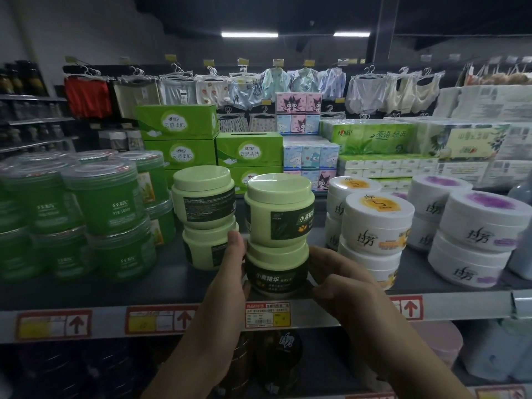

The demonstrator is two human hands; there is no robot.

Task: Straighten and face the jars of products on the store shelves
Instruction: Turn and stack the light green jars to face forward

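Two pale green jars are stacked at the shelf's front. My left hand [230, 272] and my right hand [336, 280] clasp the lower jar [276, 269] from either side; its dark label faces me. The upper jar [277, 210] rests on it with its label turned toward the right. Behind and to the left stands a second stack of the same jars [205, 197], its top jar showing the back label with small print.
Clear green jars [103, 197] fill the left of the shelf, white jars with yellow tops [377, 220] and purple tops [483, 226] the right. Green tissue boxes [247, 151] stand behind. Price tags run along the grey shelf edge [100, 321]. Dark jars sit on the shelf below.
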